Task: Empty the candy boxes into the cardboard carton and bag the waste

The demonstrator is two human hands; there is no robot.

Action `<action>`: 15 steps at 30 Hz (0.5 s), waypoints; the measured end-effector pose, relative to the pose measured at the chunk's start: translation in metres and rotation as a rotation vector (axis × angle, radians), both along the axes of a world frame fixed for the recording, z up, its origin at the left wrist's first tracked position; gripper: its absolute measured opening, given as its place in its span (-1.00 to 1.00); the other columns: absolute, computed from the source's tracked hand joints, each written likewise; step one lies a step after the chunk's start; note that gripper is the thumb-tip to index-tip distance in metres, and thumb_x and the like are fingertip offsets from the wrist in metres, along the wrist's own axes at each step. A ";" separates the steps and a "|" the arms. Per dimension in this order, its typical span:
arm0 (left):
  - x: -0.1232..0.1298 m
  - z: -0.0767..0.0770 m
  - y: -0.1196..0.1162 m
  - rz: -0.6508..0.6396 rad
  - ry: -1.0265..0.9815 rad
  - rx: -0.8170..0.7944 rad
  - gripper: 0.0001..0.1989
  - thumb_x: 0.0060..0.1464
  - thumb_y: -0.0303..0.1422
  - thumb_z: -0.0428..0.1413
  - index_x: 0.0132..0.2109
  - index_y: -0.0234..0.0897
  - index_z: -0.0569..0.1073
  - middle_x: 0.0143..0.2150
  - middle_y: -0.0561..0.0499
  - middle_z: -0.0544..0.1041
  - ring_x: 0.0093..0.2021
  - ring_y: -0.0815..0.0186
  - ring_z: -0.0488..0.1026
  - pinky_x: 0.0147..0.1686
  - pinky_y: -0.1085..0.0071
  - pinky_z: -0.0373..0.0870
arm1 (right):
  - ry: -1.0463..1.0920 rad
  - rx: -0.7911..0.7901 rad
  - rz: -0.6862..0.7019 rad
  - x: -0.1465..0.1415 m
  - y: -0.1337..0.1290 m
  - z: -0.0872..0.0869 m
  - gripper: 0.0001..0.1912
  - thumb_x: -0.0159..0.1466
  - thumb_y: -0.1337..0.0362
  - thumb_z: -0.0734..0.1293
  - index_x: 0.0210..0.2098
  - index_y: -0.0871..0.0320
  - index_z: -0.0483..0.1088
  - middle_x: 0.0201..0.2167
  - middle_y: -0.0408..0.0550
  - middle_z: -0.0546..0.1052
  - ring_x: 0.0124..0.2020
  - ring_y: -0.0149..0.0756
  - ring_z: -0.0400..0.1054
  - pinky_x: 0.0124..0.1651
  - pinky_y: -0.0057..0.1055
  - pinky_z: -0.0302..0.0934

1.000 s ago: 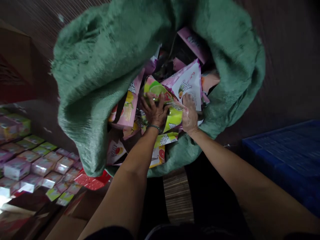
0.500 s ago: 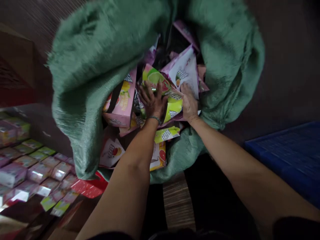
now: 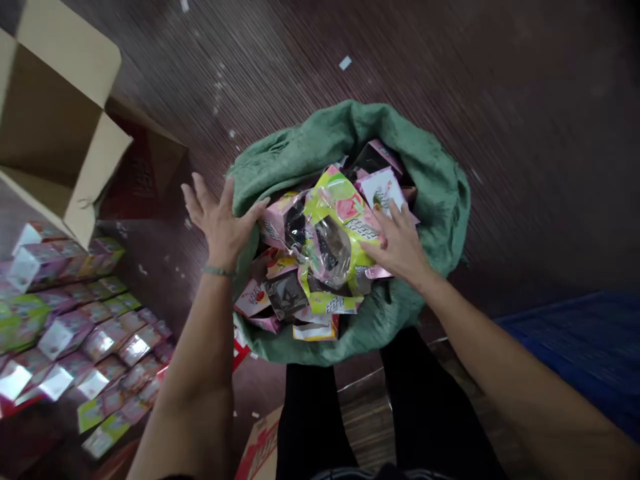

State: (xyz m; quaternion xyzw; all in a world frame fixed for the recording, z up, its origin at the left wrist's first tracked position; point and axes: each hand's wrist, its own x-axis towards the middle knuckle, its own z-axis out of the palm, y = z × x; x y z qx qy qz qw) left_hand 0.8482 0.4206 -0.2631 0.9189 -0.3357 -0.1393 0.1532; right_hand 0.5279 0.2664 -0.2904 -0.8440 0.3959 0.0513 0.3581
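A green woven sack (image 3: 445, 200) stands on the floor with its mouth wide and its rim rolled outward. Crumpled, torn printed cartons fill it, among them a yellow-green carton (image 3: 345, 200) with clear plastic on top and a white carton (image 3: 381, 190) behind it. My left hand (image 3: 220, 220) is at the sack's left rim, fingers spread, the thumb by a pink carton (image 3: 275, 227). Over the right side of the cartons lies my right hand (image 3: 400, 243), its fingers stretched out and touching the yellow-green carton.
An open cardboard box (image 3: 50, 120) stands at the upper left. Rows of small printed boxes (image 3: 100, 333) cover the lower left. Blue plastic (image 3: 575, 353) lies at the right. Paper scraps (image 3: 345, 63) dot the dark floor, and a cardboard box (image 3: 263, 447) sits near my legs.
My left hand has moved from the cartons out to the sack's left rim. My right hand has loosened and lies flatter. The sack looks farther off, and more floor shows.
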 end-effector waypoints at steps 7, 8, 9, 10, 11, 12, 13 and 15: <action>-0.062 -0.070 -0.007 0.042 0.625 0.442 -0.21 0.40 -0.11 0.13 0.61 -0.06 0.01 0.63 -0.08 -0.11 0.61 -0.16 -0.36 0.52 -0.21 -0.23 | 0.364 0.150 0.038 0.047 0.004 -0.045 0.39 0.12 -0.14 0.64 0.62 0.05 -0.21 0.59 0.27 -0.37 0.51 0.69 -0.47 0.23 0.78 -0.08; -0.082 -0.068 -0.008 0.020 0.638 0.429 -0.17 0.35 -0.06 0.17 0.61 0.01 0.02 0.63 -0.05 -0.09 0.61 -0.16 -0.39 0.51 -0.21 -0.27 | 0.403 0.146 0.025 0.040 0.008 -0.057 0.36 0.15 -0.13 0.62 0.62 0.03 -0.24 0.59 0.26 -0.38 0.52 0.67 -0.46 0.23 0.76 -0.07; -0.101 -0.066 -0.009 -0.001 0.648 0.414 -0.12 0.30 0.00 0.22 0.60 0.04 0.04 0.63 -0.04 -0.07 0.61 -0.17 -0.40 0.51 -0.21 -0.30 | 0.438 0.137 0.017 0.030 0.012 -0.068 0.31 0.20 -0.12 0.58 0.62 0.03 -0.27 0.59 0.26 -0.38 0.53 0.62 -0.45 0.25 0.74 -0.06; -0.119 -0.063 -0.011 -0.021 0.642 0.395 -0.07 0.23 0.08 0.26 0.59 0.06 0.07 0.63 -0.05 -0.06 0.61 -0.18 -0.41 0.51 -0.22 -0.33 | 0.469 0.125 0.013 0.020 0.016 -0.077 0.26 0.26 -0.09 0.53 0.62 0.04 -0.31 0.59 0.26 -0.39 0.54 0.57 -0.45 0.27 0.72 -0.07; -0.134 -0.062 -0.013 -0.033 0.616 0.381 0.01 0.13 0.15 0.31 0.58 0.07 0.09 0.63 -0.07 -0.08 0.61 -0.22 -0.41 0.51 -0.24 -0.34 | 0.491 0.112 0.012 0.012 0.020 -0.084 0.20 0.31 -0.04 0.48 0.62 0.07 -0.35 0.59 0.27 -0.40 0.56 0.51 -0.45 0.29 0.71 -0.10; -0.147 -0.063 -0.015 -0.041 0.568 0.371 0.09 0.04 0.21 0.35 0.58 0.07 0.10 0.64 -0.10 -0.10 0.60 -0.26 -0.40 0.50 -0.27 -0.34 | 0.505 0.100 0.010 0.004 0.023 -0.090 0.15 0.35 0.01 0.43 0.61 0.13 -0.38 0.58 0.29 -0.41 0.56 0.46 -0.46 0.31 0.70 -0.14; -0.159 -0.067 -0.017 -0.047 0.509 0.364 0.17 -0.04 0.26 0.37 0.58 0.05 0.10 0.64 -0.13 -0.13 0.60 -0.31 -0.39 0.49 -0.30 -0.33 | 0.510 0.086 0.006 -0.001 0.027 -0.095 0.10 0.38 0.06 0.38 0.61 0.19 -0.39 0.58 0.32 -0.41 0.57 0.41 -0.46 0.33 0.68 -0.18; -0.177 -0.082 -0.019 -0.062 0.400 0.358 0.22 -0.08 0.32 0.34 0.59 0.02 0.09 0.64 -0.19 -0.17 0.59 -0.35 -0.35 0.48 -0.32 -0.29 | 0.503 0.041 -0.005 -0.007 0.032 -0.104 0.01 0.40 0.12 0.31 0.59 0.31 -0.35 0.57 0.39 -0.38 0.58 0.33 -0.44 0.39 0.61 -0.26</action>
